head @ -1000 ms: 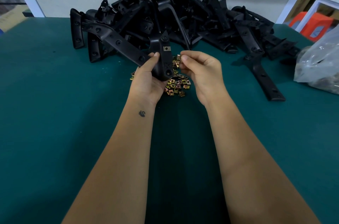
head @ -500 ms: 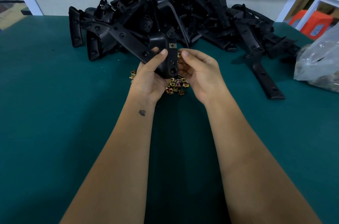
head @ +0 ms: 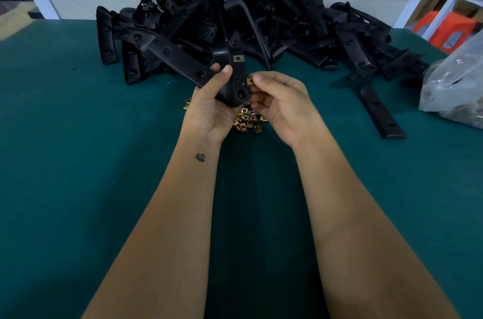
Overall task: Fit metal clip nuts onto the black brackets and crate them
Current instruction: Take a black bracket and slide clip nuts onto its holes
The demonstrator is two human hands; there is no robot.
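At the centre of the frame, slightly above the middle, the left hand (head: pixel 209 107) is gripping a black bracket (head: pixel 236 75), its fingers curled round the lower bend and the thumb lying across the face of the upright arm. The bracket's other arm is running off toward the upper left, above the bench (head: pixel 78 161). One clip nut (head: pixel 238 58) is already sitting on the upright arm, near its top. Just to the right, the right hand (head: pixel 281 104) is pinching a second clip nut (head: pixel 250 81) between thumb and forefinger, with the nut touching the right edge of the bracket's upright arm; whether it is seated on the edge cannot be told. Both hands are therefore clamped on something, the left on the bracket and the right on the small nut.

Beneath the hands, a loose heap of brass-coloured clip nuts (head: pixel 248 121) is lying on the green bench surface, partly hidden by the palms. Across the upper part of the frame a large pile of black brackets (head: pixel 248 20) is resting against the pale wall. One single bracket (head: pixel 376 107) is lying apart at the right of the frame. At the far right edge a clear plastic bag (head: pixel 454 83) is sitting on the bench, its contents too blurred to tell.
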